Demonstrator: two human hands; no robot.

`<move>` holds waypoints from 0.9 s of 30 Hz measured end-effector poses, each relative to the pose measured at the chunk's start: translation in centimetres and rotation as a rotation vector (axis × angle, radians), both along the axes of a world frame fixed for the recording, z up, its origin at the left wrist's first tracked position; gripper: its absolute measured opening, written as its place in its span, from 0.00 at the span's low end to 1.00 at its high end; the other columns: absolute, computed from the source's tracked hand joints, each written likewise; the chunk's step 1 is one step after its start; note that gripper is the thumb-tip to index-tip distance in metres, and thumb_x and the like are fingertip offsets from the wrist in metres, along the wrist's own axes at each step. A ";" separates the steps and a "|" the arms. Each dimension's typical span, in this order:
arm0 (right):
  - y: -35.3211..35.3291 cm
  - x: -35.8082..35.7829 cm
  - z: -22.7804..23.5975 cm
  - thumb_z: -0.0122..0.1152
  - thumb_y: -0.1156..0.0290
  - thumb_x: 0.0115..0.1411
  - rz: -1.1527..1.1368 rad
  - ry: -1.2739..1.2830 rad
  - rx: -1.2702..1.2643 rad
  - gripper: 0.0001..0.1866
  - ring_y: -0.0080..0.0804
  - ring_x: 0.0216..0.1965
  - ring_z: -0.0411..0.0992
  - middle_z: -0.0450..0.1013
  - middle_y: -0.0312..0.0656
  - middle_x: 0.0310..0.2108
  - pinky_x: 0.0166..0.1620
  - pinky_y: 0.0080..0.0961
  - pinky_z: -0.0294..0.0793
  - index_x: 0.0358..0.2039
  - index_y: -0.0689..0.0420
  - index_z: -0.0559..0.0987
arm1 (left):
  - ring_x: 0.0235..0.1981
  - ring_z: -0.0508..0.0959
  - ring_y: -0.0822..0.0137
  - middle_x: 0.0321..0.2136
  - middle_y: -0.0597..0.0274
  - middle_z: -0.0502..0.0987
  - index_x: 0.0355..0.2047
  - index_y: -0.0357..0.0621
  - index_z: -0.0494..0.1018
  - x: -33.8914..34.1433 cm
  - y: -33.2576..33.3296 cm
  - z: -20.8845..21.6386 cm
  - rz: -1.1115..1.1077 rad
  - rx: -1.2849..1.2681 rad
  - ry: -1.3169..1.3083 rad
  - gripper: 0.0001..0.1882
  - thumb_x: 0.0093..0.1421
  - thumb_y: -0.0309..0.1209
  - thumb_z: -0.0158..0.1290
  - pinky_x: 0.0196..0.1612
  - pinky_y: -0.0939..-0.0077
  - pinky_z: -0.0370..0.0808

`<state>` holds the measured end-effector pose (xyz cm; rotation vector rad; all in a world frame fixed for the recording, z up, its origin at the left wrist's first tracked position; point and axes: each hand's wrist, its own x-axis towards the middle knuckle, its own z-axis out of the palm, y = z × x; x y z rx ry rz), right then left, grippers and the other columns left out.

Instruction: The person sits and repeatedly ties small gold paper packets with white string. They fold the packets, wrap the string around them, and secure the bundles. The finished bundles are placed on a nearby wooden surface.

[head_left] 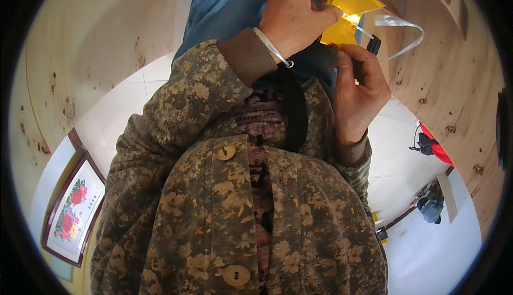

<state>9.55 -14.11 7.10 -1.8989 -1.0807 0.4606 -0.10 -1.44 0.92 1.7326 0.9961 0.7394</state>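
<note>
A shiny, see-through yellow plastic packet (350, 1) hangs between my hands over my lap at the top of the view. My left hand (294, 20), with a silver bracelet at the wrist, pinches its left side between thumb and fingers. Lower down, my right hand (367, 89) has thumb and forefinger pressed together at the packet's bottom edge. A clear plastic strip (414, 30) curls out to the right. Beside the packet is a small black piece (373, 44) on a thin pale stem; its kind is unclear.
Pale knotty wooden surfaces flank me on the left (91, 33) and right (443, 81). A framed flower picture (75, 209) is at lower left. Something red with a black strap (435, 145) sits by the right-hand wood. Blue jeans (230, 6) cover my legs.
</note>
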 end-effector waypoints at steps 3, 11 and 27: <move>0.7 0.3 -0.3 0.65 0.80 0.58 0.019 0.027 0.004 0.05 0.27 0.34 0.79 0.79 0.44 0.33 0.37 0.21 0.79 0.36 0.63 0.81 | 0.31 0.79 0.71 0.39 0.60 0.78 0.52 0.44 0.74 -0.2 0.3 0.2 -0.008 0.029 0.031 0.24 0.56 0.36 0.65 0.33 0.77 0.79; 1.2 0.1 0.0 0.65 0.79 0.60 -0.007 0.083 -0.091 0.06 0.27 0.37 0.79 0.81 0.44 0.34 0.41 0.23 0.79 0.37 0.64 0.81 | 0.45 0.74 0.54 0.46 0.52 0.72 0.49 0.41 0.72 -2.2 2.3 1.1 -0.165 -0.156 -0.259 0.24 0.50 0.32 0.61 0.51 0.60 0.70; 1.6 0.1 0.3 0.63 0.79 0.61 0.009 0.084 -0.105 0.04 0.23 0.30 0.77 0.81 0.43 0.32 0.35 0.21 0.77 0.37 0.64 0.81 | 0.59 0.66 0.44 0.55 0.43 0.64 0.67 0.42 0.45 -1.1 2.8 -0.5 -0.413 0.460 -0.120 0.71 0.26 0.37 0.78 0.66 0.59 0.61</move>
